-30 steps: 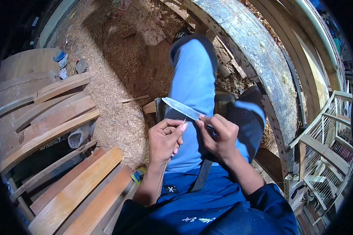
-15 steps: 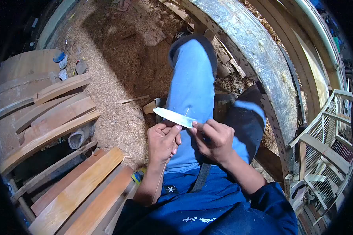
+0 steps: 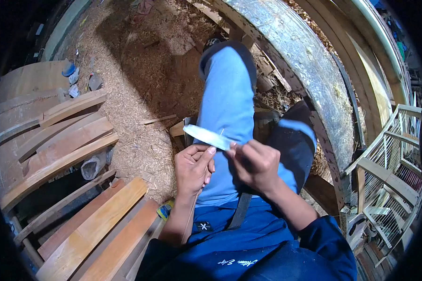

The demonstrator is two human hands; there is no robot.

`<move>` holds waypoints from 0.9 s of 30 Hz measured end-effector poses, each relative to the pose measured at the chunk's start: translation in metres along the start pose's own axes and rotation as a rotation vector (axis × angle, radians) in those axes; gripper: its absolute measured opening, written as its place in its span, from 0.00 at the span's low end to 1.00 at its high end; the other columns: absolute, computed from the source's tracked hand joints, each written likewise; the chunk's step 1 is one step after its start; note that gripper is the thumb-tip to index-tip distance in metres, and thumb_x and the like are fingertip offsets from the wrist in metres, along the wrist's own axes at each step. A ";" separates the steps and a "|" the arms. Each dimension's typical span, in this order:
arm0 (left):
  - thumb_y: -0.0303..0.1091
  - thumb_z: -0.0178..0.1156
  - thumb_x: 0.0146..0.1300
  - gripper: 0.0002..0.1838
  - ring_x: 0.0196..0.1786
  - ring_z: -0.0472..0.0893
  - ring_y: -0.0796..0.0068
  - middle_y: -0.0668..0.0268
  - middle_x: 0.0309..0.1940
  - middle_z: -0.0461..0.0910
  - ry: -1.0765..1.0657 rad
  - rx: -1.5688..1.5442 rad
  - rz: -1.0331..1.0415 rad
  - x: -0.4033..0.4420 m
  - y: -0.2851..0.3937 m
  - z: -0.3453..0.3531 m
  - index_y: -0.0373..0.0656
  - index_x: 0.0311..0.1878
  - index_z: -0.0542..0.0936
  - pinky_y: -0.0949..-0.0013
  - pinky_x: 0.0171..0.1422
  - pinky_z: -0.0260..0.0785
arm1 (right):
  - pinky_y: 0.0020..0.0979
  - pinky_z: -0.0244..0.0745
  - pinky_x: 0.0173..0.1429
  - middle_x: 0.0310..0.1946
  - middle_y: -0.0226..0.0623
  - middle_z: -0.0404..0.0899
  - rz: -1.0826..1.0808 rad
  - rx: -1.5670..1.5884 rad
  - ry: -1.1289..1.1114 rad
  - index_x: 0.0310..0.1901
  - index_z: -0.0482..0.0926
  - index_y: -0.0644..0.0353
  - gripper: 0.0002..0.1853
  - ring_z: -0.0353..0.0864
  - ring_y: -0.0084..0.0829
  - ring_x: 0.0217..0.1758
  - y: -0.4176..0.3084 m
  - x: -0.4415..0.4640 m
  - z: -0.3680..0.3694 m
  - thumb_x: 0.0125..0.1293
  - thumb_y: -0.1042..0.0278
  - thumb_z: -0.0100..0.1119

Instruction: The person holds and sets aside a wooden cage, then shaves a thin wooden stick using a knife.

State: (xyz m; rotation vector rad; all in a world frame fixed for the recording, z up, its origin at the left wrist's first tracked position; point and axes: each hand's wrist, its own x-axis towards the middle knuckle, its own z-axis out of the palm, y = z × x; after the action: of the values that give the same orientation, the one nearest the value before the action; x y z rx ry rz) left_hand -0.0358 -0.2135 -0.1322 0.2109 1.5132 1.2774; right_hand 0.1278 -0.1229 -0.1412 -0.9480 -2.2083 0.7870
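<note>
A knife blade (image 3: 207, 136), pale and slightly blurred, lies across the view above my lap, its tip toward the left. My right hand (image 3: 256, 165) is closed on the knife's right end, and the handle is hidden by the fingers. Just below the blade, my left hand (image 3: 193, 169) pinches a thin stick (image 3: 190, 218) that runs down along the left forearm. The short upper end of the stick shows above the blade, over the blue trouser leg. Thumb and blade are very close; whether they touch I cannot tell.
Wooden boards (image 3: 94, 229) are stacked at the left. A curved, worn tabletop edge (image 3: 309, 61) sweeps along the right, with a slatted wooden cage (image 3: 389, 178) beside it. Wood shavings (image 3: 133, 150) cover the ground. A yellow and blue object (image 3: 165, 210) lies near my left forearm.
The knife has moved left and down across the stick since a second ago, and its blade lies flatter. My right hand has shifted slightly left. The left hand keeps its pinch.
</note>
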 end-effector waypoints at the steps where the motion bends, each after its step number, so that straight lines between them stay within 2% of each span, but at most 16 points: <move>1: 0.31 0.68 0.74 0.09 0.11 0.68 0.85 0.65 0.18 0.79 -0.010 -0.007 -0.001 0.000 0.002 0.002 0.32 0.44 0.85 0.79 0.13 0.53 | 0.38 0.70 0.23 0.20 0.34 0.76 0.036 0.004 0.060 0.36 0.88 0.54 0.08 0.79 0.36 0.19 0.006 0.001 0.005 0.60 0.63 0.77; 2: 0.30 0.68 0.74 0.09 0.11 0.68 0.85 0.65 0.18 0.79 -0.014 -0.015 0.003 0.001 0.004 0.004 0.32 0.44 0.85 0.79 0.13 0.53 | 0.38 0.70 0.23 0.20 0.34 0.75 0.066 0.012 0.119 0.36 0.88 0.53 0.08 0.79 0.36 0.19 0.010 0.003 0.007 0.60 0.63 0.78; 6: 0.30 0.67 0.74 0.09 0.11 0.68 0.85 0.64 0.18 0.80 -0.011 -0.031 0.001 0.000 0.001 -0.001 0.32 0.45 0.85 0.79 0.14 0.53 | 0.38 0.71 0.23 0.21 0.35 0.75 -0.003 -0.004 -0.022 0.37 0.88 0.54 0.07 0.80 0.38 0.20 -0.001 -0.001 -0.003 0.61 0.64 0.77; 9: 0.30 0.67 0.74 0.09 0.11 0.68 0.85 0.64 0.18 0.80 -0.010 -0.010 -0.002 0.000 0.003 0.003 0.31 0.45 0.85 0.79 0.14 0.54 | 0.40 0.71 0.23 0.20 0.34 0.75 0.057 0.007 0.111 0.38 0.89 0.53 0.08 0.79 0.38 0.19 0.008 0.003 0.005 0.60 0.63 0.78; 12: 0.30 0.67 0.74 0.09 0.11 0.68 0.85 0.64 0.18 0.80 -0.009 -0.015 0.001 0.000 -0.001 0.000 0.31 0.45 0.85 0.79 0.14 0.54 | 0.40 0.71 0.23 0.21 0.35 0.75 0.003 -0.011 -0.015 0.37 0.88 0.53 0.07 0.79 0.39 0.19 -0.002 -0.003 -0.002 0.61 0.63 0.77; 14: 0.31 0.67 0.74 0.09 0.11 0.68 0.85 0.64 0.18 0.79 -0.015 -0.002 0.003 0.001 0.001 0.001 0.32 0.45 0.85 0.79 0.14 0.54 | 0.39 0.71 0.23 0.21 0.35 0.75 0.052 0.013 0.080 0.38 0.88 0.53 0.08 0.80 0.38 0.19 0.007 0.001 0.002 0.61 0.63 0.77; 18: 0.31 0.67 0.74 0.09 0.11 0.68 0.85 0.65 0.18 0.79 -0.003 0.007 -0.003 0.000 0.001 0.000 0.32 0.46 0.85 0.79 0.14 0.53 | 0.40 0.71 0.23 0.21 0.35 0.75 -0.005 -0.002 -0.012 0.38 0.88 0.54 0.08 0.79 0.38 0.19 -0.003 -0.002 -0.002 0.61 0.63 0.77; 19: 0.31 0.67 0.74 0.09 0.11 0.68 0.85 0.65 0.18 0.79 -0.009 -0.006 0.011 0.000 0.000 -0.001 0.32 0.46 0.85 0.79 0.14 0.53 | 0.38 0.71 0.24 0.22 0.37 0.78 0.004 0.009 -0.051 0.36 0.86 0.60 0.07 0.80 0.39 0.20 -0.005 0.002 -0.008 0.61 0.71 0.77; 22: 0.31 0.66 0.75 0.09 0.11 0.68 0.85 0.65 0.18 0.79 -0.022 -0.003 -0.007 0.000 0.004 0.004 0.32 0.45 0.85 0.79 0.14 0.53 | 0.39 0.70 0.23 0.21 0.37 0.76 0.054 0.014 0.094 0.35 0.86 0.59 0.08 0.78 0.40 0.19 0.003 0.008 0.000 0.60 0.70 0.78; 24: 0.31 0.66 0.75 0.10 0.11 0.68 0.85 0.65 0.18 0.79 -0.014 -0.004 -0.002 0.000 0.001 0.002 0.31 0.46 0.85 0.79 0.14 0.53 | 0.39 0.70 0.23 0.21 0.38 0.75 -0.018 -0.018 -0.031 0.35 0.86 0.59 0.06 0.78 0.41 0.19 -0.005 0.003 -0.007 0.62 0.71 0.77; 27: 0.31 0.66 0.75 0.10 0.11 0.68 0.85 0.65 0.19 0.80 -0.014 -0.003 -0.008 0.001 0.000 0.000 0.31 0.46 0.85 0.79 0.14 0.54 | 0.39 0.69 0.23 0.21 0.38 0.76 -0.003 0.019 -0.013 0.35 0.86 0.59 0.06 0.78 0.40 0.19 -0.005 0.006 -0.007 0.62 0.70 0.76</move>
State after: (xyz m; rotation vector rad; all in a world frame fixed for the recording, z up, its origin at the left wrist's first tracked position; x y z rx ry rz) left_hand -0.0360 -0.2127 -0.1322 0.2110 1.4985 1.2693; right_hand 0.1276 -0.1189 -0.1315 -0.9326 -2.2094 0.8135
